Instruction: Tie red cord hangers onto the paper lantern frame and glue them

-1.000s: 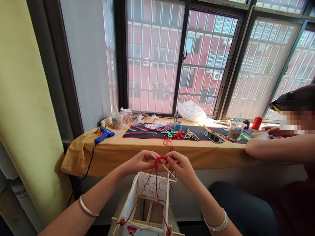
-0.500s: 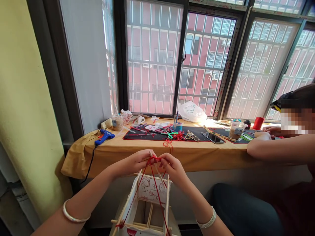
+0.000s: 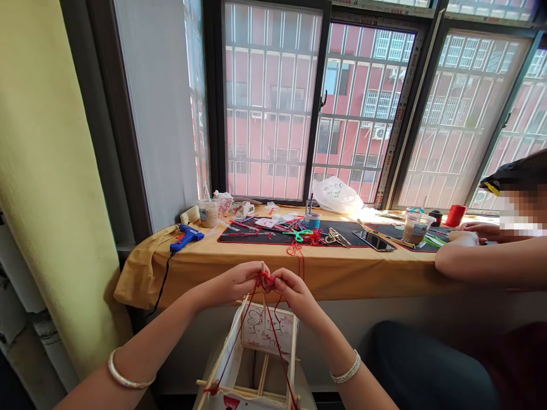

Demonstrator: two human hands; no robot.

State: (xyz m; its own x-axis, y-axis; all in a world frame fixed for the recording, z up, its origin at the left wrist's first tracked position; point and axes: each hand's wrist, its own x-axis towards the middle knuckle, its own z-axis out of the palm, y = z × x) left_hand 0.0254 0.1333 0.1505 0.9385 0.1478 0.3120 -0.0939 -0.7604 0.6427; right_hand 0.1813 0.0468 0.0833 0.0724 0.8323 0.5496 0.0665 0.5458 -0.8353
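Observation:
My left hand pinches the red cord where it is gathered around a thin wooden stick. Close beside it, my right hand has its fingertips closed on the same cord. From my fingers, strands run down to the corners of a box-shaped frame made of wooden sticks. White panels with drawings in dark and red lines line the frame's sides; the far panel faces me. My fingers partly hide the knot or loop at the stick.
A cloth-covered table lies ahead under the window. On it are a blue glue gun, green-handled scissors, a phone, a drink cup and tangled red cord. A person's forearm rests at right, above a dark stool.
The stick has swung from a slant to nearly upright between my hands. My fingers have shifted slightly on the cord, still close together. The view has moved a little to the left.

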